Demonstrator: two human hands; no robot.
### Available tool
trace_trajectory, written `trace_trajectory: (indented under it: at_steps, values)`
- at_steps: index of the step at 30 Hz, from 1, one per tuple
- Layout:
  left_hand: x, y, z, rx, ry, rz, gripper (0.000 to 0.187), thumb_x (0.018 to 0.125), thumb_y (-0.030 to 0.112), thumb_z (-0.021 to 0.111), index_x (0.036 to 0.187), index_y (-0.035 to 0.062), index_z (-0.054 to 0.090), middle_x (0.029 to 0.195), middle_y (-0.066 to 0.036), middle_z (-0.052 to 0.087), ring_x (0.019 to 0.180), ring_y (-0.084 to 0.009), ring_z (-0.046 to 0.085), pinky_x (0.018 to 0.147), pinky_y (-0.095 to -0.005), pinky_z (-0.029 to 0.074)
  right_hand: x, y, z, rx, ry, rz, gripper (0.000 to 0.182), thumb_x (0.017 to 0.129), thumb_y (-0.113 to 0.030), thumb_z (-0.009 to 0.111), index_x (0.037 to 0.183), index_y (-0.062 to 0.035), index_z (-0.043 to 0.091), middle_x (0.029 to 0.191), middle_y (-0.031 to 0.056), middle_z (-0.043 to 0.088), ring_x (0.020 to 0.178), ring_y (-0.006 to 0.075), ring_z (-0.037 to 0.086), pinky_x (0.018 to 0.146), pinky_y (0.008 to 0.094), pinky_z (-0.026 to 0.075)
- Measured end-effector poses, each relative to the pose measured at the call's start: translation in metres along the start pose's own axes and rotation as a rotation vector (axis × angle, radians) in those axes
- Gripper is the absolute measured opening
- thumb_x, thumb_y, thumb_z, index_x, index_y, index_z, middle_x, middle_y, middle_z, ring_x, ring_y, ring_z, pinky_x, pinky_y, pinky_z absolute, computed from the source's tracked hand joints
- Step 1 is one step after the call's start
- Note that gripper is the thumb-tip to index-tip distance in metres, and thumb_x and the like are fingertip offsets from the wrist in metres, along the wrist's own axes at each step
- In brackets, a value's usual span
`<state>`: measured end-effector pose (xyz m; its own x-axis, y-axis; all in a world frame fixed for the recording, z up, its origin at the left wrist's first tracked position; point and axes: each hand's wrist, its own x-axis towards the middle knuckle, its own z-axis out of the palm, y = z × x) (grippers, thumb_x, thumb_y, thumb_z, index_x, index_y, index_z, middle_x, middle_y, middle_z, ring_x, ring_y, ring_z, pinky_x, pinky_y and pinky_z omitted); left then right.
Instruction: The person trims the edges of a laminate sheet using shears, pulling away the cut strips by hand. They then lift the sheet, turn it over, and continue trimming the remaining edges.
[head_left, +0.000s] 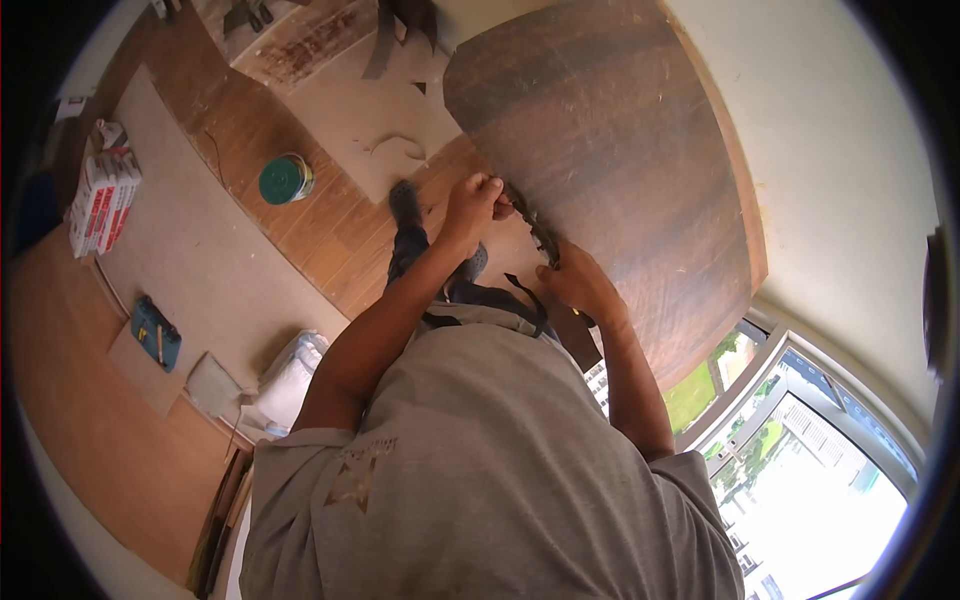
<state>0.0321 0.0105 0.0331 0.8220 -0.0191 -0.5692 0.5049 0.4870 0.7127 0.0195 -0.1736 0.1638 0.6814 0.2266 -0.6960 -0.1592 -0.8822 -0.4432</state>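
Note:
A large dark brown wood-grain panel (610, 170) stands on the right side of the view, in front of my body. At its near edge my left hand (478, 212) is closed, with thumb and fingers pinched together on something too small to make out. My right hand (575, 280) is wrapped round a dark metallic tool (543, 238), whose far end reaches along the panel edge close to my left hand. A dark strip (525, 290) hangs below my right hand, beside my waist.
A bucket with a green lid (286, 179) stands on the wooden floor (340, 235). Stacked boxes (105, 200), a blue tray with tools (155, 333) and a white bag (295, 380) lie at left. Dark offcuts (405, 25) lie ahead; a window (800, 440) is at lower right.

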Motion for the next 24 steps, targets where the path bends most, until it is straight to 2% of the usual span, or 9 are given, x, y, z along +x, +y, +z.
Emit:
trace_trajectory:
  at_steps: [2, 6, 8, 12, 14, 15, 17, 20, 24]
  values:
    - [0.001, -0.005, -0.002, 0.033, -0.019, 0.008, 0.02, 0.104, 0.02, 0.057, 0.096, 0.0018, 0.058, 0.085, -0.008, 0.064, 0.075, -0.0176, 0.068, 0.072, -0.0313, 0.057, -0.002, 0.0, 0.002, 0.053, 0.052, 0.007, 0.036, 0.082, -0.014, 0.064, 0.108, 0.0108, 0.058, 0.105, 0.0358, 0.065, 0.106, 0.0503, 0.062, 0.089, 0.0506, 0.049]
    - [0.003, -0.008, 0.001, 0.048, 0.009, 0.02, 0.02, 0.104, 0.019, 0.056, 0.095, 0.0017, 0.058, 0.085, -0.009, 0.064, 0.074, -0.0176, 0.067, 0.07, -0.0309, 0.057, 0.004, 0.02, 0.014, 0.012, 0.126, -0.058, 0.035, 0.082, -0.01, 0.06, 0.109, 0.0112, 0.055, 0.105, 0.0374, 0.064, 0.107, 0.0517, 0.06, 0.09, 0.0517, 0.048]
    - [0.004, -0.012, 0.003, 0.005, 0.056, 0.073, 0.024, 0.103, 0.018, 0.057, 0.087, 0.0001, 0.057, 0.077, -0.008, 0.064, 0.065, -0.0166, 0.068, 0.06, -0.0285, 0.058, 0.008, 0.026, 0.017, 0.015, 0.119, -0.078, 0.034, 0.081, -0.004, 0.055, 0.11, 0.0117, 0.052, 0.104, 0.0392, 0.063, 0.107, 0.0538, 0.059, 0.091, 0.0535, 0.047]
    - [0.004, -0.01, 0.003, -0.032, 0.044, 0.065, 0.023, 0.102, 0.017, 0.057, 0.087, 0.0003, 0.057, 0.077, -0.009, 0.063, 0.065, -0.017, 0.068, 0.06, -0.0293, 0.058, 0.009, 0.031, 0.022, 0.039, 0.156, -0.113, 0.032, 0.08, -0.001, 0.051, 0.109, 0.0118, 0.053, 0.103, 0.0404, 0.062, 0.107, 0.0546, 0.059, 0.092, 0.0544, 0.047]
    - [0.004, -0.005, 0.002, -0.023, 0.052, 0.001, 0.023, 0.102, 0.017, 0.057, 0.087, 0.0003, 0.057, 0.077, -0.009, 0.063, 0.064, -0.018, 0.068, 0.06, -0.0299, 0.057, 0.009, 0.032, 0.024, 0.051, 0.167, -0.138, 0.032, 0.079, 0.0, 0.05, 0.109, 0.0118, 0.052, 0.102, 0.0405, 0.062, 0.106, 0.0548, 0.059, 0.093, 0.0555, 0.046]
    - [0.004, -0.003, 0.001, -0.022, 0.053, 0.004, 0.023, 0.102, 0.017, 0.057, 0.087, 0.0003, 0.057, 0.077, -0.009, 0.063, 0.064, -0.018, 0.068, 0.06, -0.0299, 0.057, 0.011, 0.035, 0.026, 0.051, 0.168, -0.14, 0.032, 0.079, 0.0, 0.05, 0.109, 0.0118, 0.052, 0.102, 0.0405, 0.062, 0.106, 0.0548, 0.059, 0.093, 0.0555, 0.046]
    - [0.002, 0.001, 0.001, 0.017, 0.03, -0.044, 0.02, 0.104, 0.016, 0.057, 0.09, 0.0022, 0.057, 0.082, -0.008, 0.064, 0.071, -0.019, 0.069, 0.069, -0.0318, 0.059, 0.013, 0.041, 0.029, 0.0, 0.183, -0.125, 0.038, 0.083, -0.008, 0.058, 0.117, 0.0099, 0.055, 0.104, 0.0355, 0.065, 0.103, 0.0495, 0.063, 0.089, 0.0501, 0.049]
    - [0.001, 0.003, 0.002, 0.036, 0.034, -0.042, 0.019, 0.103, 0.016, 0.056, 0.09, 0.0018, 0.057, 0.084, -0.008, 0.064, 0.072, -0.0192, 0.069, 0.07, -0.0316, 0.059, 0.009, 0.028, 0.023, 0.006, 0.194, -0.139, 0.038, 0.083, -0.009, 0.059, 0.116, 0.01, 0.056, 0.104, 0.0352, 0.065, 0.105, 0.0491, 0.063, 0.088, 0.0494, 0.049]
    - [0.002, 0.003, 0.002, 0.007, 0.054, -0.037, 0.021, 0.102, 0.017, 0.056, 0.09, 0.0, 0.057, 0.08, -0.009, 0.063, 0.066, -0.0189, 0.069, 0.061, -0.0298, 0.058, 0.011, 0.016, 0.022, 0.035, 0.135, -0.074, 0.041, 0.082, -0.01, 0.061, 0.118, 0.0101, 0.056, 0.106, 0.0342, 0.065, 0.105, 0.0476, 0.063, 0.089, 0.0479, 0.049]
